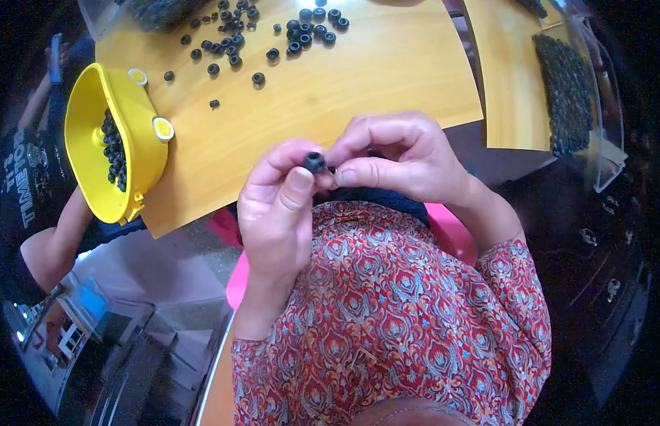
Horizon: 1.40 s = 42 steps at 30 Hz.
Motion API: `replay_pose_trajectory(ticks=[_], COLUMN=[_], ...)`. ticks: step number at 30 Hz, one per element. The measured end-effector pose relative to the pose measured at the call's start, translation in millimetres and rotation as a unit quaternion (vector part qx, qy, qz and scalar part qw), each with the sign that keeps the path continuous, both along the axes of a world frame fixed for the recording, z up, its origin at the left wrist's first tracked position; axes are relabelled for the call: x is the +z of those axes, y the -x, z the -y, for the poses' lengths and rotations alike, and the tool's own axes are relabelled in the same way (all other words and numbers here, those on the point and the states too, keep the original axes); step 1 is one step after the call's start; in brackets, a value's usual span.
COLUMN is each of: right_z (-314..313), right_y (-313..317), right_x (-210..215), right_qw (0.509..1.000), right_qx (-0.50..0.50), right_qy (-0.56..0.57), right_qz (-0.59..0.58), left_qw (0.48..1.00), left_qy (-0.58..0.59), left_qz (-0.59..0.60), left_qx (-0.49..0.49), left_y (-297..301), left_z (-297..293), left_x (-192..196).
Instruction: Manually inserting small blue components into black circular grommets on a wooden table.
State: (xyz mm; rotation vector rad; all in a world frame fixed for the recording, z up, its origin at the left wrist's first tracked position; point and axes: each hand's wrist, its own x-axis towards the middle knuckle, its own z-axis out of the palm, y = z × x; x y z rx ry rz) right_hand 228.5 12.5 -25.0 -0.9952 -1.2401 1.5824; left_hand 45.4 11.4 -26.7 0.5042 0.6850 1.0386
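Just past the table's near edge, my left hand (277, 206) pinches a small round black part (314, 161) with a hollow in its top, between thumb and forefinger. My right hand (408, 156) meets it from the other side, thumb and forefinger pressed together beside the part. A tiny dark bit shows at those right fingertips, too small and covered to name. Farther off on the wooden table (358, 85) lie many loose black parts (234, 42) of similar shape, with a denser cluster (312, 32) to their right.
A yellow tub (135, 121) with black parts inside stands at the table's left edge. Another person's arm (60, 234) is beyond it. On the right, a second wooden surface (514, 92) carries a clear container or bag of dark pieces (565, 92). A pink chair (451, 231) is behind me.
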Motion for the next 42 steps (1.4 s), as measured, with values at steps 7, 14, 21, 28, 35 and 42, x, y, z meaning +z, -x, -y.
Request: replay_pose_trajectory(ticks=[7,14,21,28,35,42], right_z=[-6,-7,-7,-9,-16,-20], right_y=[1,1,3,4,9,8], right_x=[-7,-8,-8,-2,1,4], right_qw=[0.897,0.89,0.895,0.912,0.896,0.895], right_qx=[-0.094,-0.085,-0.111,-0.117,-0.108,-0.082], right_qy=[-0.349,-0.36,-0.341,-0.34,-0.374,-0.364], right_qz=[0.254,0.267,0.267,0.196,0.213,0.242], left_qw=[0.993,0.997,0.997,0.998,0.993,0.994], left_qy=[0.087,0.059,0.028,0.059,0.109,0.098], left_qz=[0.05,-0.049,-0.063,-0.004,0.032,0.045], left_qx=[-0.064,0.016,0.022,0.035,0.008,-0.023], left_y=[0,-9,-7,-7,-6,-3], left_z=[1,3,3,3,1,-1], left_x=[-8,-2,-7,-11,-8,-12])
